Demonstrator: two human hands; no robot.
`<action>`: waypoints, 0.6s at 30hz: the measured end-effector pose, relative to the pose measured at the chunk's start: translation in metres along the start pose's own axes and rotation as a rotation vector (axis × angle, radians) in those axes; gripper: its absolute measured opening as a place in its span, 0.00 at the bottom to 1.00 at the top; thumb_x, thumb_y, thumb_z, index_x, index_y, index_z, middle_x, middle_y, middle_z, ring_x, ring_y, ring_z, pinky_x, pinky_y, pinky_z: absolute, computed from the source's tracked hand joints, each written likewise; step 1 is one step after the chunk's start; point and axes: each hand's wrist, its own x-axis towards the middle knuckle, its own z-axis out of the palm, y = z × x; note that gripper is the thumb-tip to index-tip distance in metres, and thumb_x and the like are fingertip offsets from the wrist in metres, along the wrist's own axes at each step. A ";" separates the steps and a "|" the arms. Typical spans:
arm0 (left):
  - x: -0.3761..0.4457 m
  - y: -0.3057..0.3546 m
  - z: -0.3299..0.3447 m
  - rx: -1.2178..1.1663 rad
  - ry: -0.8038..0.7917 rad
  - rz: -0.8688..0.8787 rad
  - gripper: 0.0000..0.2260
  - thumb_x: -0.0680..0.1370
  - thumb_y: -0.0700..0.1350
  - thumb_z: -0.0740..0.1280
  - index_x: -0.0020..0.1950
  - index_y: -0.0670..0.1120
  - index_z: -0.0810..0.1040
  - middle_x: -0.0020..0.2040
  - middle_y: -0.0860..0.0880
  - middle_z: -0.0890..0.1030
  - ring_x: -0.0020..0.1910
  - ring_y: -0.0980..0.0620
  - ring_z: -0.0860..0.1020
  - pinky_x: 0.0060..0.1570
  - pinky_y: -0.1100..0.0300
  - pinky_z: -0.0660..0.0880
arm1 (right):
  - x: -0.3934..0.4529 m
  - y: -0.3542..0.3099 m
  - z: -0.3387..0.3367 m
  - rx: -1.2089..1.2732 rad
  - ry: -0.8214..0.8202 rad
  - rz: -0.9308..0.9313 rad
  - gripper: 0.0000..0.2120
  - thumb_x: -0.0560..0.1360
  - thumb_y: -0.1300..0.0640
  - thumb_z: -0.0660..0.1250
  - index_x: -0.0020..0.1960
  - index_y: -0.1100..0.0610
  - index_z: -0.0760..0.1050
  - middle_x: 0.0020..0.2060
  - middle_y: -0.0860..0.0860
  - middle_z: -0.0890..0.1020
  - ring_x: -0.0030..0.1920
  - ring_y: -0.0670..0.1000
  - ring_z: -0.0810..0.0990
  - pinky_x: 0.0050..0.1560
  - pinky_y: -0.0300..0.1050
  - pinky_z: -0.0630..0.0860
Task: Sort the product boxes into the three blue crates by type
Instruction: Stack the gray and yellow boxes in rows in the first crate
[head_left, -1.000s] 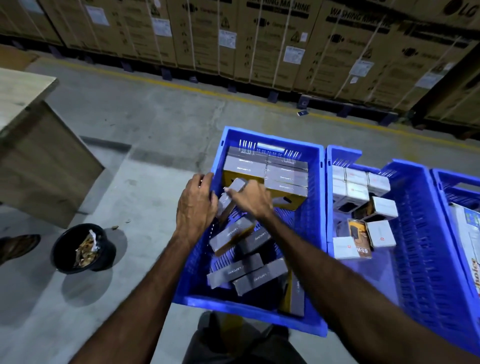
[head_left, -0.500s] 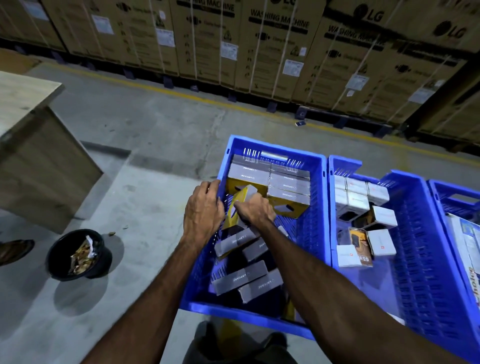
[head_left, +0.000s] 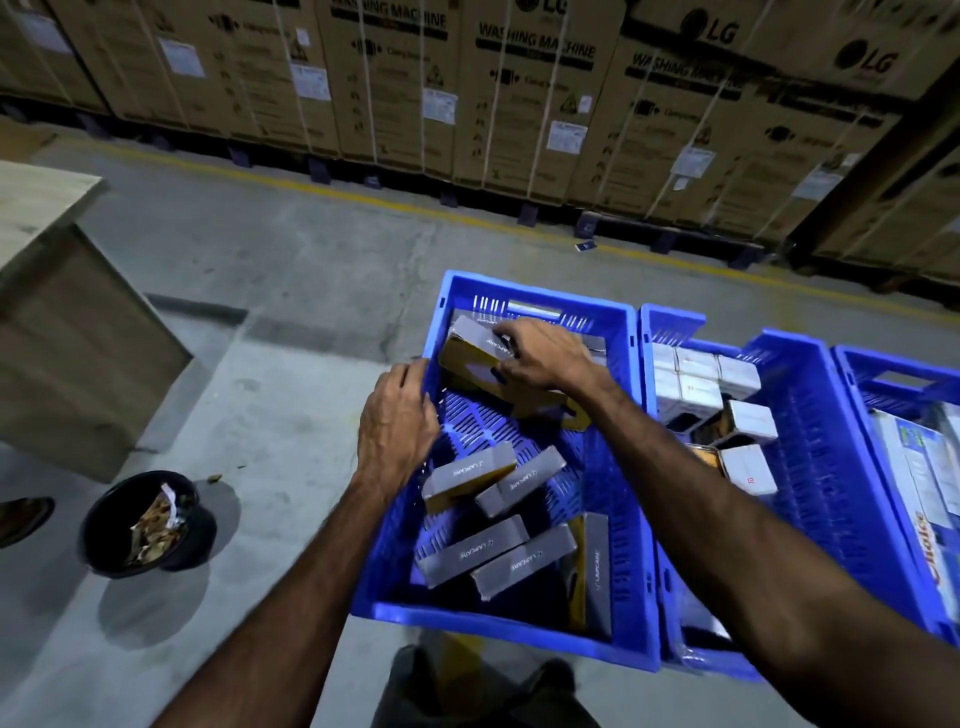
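Observation:
Three blue crates stand side by side on the floor. The left crate (head_left: 535, 642) holds several grey-and-yellow boxes (head_left: 470, 474) lying loose near me and more stacked at its far end. My right hand (head_left: 540, 356) grips one grey-and-yellow box (head_left: 470, 353), tilted, at the far end of that crate over the stack. My left hand (head_left: 397, 423) rests on the crate's left wall, fingers curled, holding nothing. The middle crate (head_left: 810, 415) contains white boxes (head_left: 693, 374). The right crate (head_left: 893, 371) shows a large printed box (head_left: 930, 483).
A black bucket (head_left: 148, 525) with scraps stands on the concrete floor to the left. A wooden table (head_left: 62, 312) is at far left. Tall cardboard washing-machine cartons (head_left: 535, 93) line the back behind a yellow floor line. A shoe (head_left: 23, 517) shows at the left edge.
My right hand has lifted a grey-and-yellow box from the crate's middle and carried it to the far end. My left hand has stayed at the left wall.

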 end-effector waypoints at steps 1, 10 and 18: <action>-0.001 0.000 -0.001 -0.006 0.006 -0.003 0.24 0.74 0.36 0.67 0.71 0.42 0.74 0.55 0.40 0.80 0.54 0.38 0.78 0.54 0.44 0.79 | 0.004 0.001 0.001 -0.019 -0.006 -0.017 0.19 0.73 0.46 0.71 0.63 0.49 0.76 0.58 0.52 0.82 0.58 0.57 0.80 0.50 0.53 0.76; -0.003 -0.001 -0.001 -0.080 0.027 -0.037 0.23 0.77 0.37 0.67 0.73 0.41 0.74 0.61 0.40 0.81 0.59 0.40 0.78 0.61 0.47 0.76 | 0.033 0.001 0.003 -0.187 -0.014 -0.182 0.15 0.74 0.48 0.72 0.58 0.50 0.77 0.56 0.50 0.79 0.56 0.55 0.79 0.46 0.51 0.76; -0.003 -0.002 0.001 -0.070 0.023 -0.053 0.22 0.77 0.38 0.67 0.72 0.41 0.74 0.62 0.40 0.81 0.59 0.39 0.79 0.61 0.46 0.77 | 0.037 0.006 0.043 -0.150 0.016 -0.132 0.17 0.76 0.47 0.73 0.61 0.52 0.77 0.62 0.51 0.80 0.58 0.57 0.80 0.52 0.54 0.78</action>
